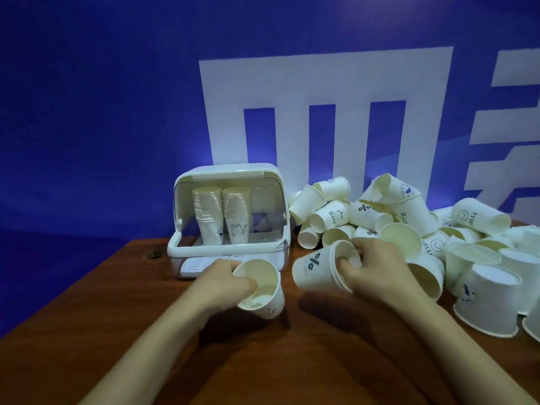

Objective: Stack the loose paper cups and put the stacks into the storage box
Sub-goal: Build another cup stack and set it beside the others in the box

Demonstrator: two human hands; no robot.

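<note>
My left hand [225, 283] grips a white paper cup [264, 290] by its rim, thumb inside, mouth tilted up toward me. My right hand [371, 266] holds a short stack of nested cups [317, 266] lying on its side, fingers hooked inside the mouth. The two are apart, side by side above the table. Behind the left hand stands the white storage box [274, 182] with its lid up. Two tall cup stacks [222, 214] stand upside down inside it. A big heap of loose cups [409, 217] lies to the right.
The brown wooden table [263, 361] ends at its left edge near the box, with a small dark hole [153, 254] there. A blue wall with white shapes [321, 83] rises close behind. Upside-down cups [488, 302] stand at the right.
</note>
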